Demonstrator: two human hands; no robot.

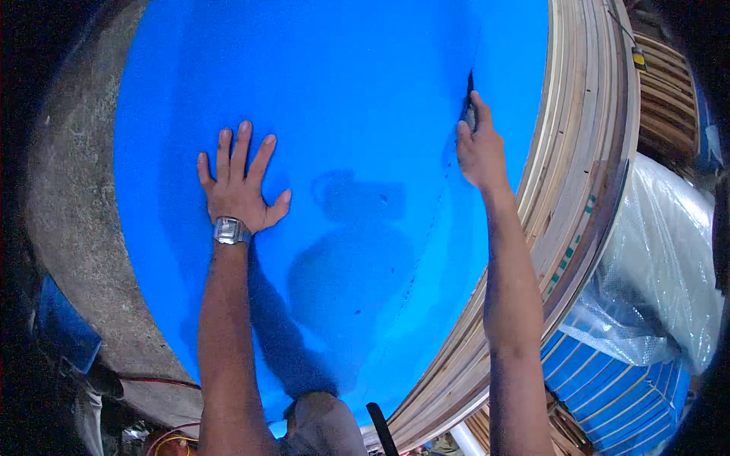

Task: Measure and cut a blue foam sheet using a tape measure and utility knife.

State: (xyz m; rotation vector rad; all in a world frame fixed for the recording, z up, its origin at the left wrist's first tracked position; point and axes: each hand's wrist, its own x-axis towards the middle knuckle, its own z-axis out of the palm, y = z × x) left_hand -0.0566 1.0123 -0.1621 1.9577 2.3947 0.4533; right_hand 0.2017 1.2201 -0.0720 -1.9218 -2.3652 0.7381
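Observation:
A broad, bright blue sheet [342,99] lies over a stack of wooden boards. My left hand [237,199] rests flat on it with the fingers spread and nothing held; a silver watch [228,229] circles that wrist. Farther out, near the sheet's right side, my right hand [482,156] is closed around a dark hand tool [470,114]. Its narrow black tip points away from me against the blue surface; the exact kind of tool is hard to make out. A broken dark line [433,220] runs from near that hand back toward me.
Layered wooden edges [582,137] curve along the right. Beyond them are clear plastic wrap [646,251], a blue slatted stack [620,395] and a yellow-and-black item [639,59]. Grey concrete [84,175] borders the left. A red cable [156,380] runs low on the left.

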